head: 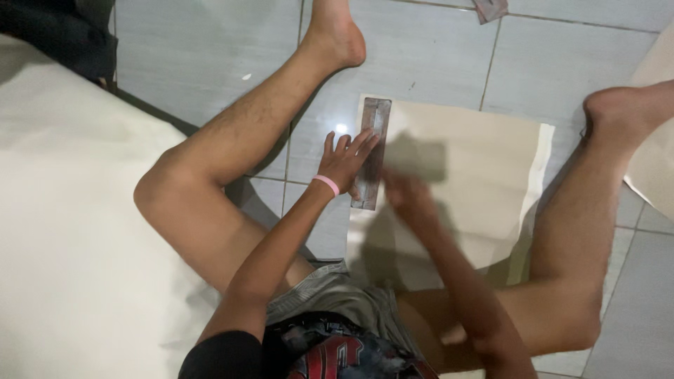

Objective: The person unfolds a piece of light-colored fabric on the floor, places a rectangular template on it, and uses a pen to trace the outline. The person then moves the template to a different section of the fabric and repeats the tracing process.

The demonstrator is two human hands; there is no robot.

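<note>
The person sits on a tiled floor (210, 63) with legs apart, and a cream paper sheet (477, 168) lies flat between them. A long metal ruler (371, 151) rests along the sheet's left edge, running away from the body. The left hand (345, 160), with a pink band (326, 184) at the wrist, lies flat on the ruler with fingers spread, pressing it down. The right hand (407, 195) is on the paper just beside the ruler; it is blurred, so I cannot tell its grip. A larger sheet (63, 231) covers the floor at the left.
</note>
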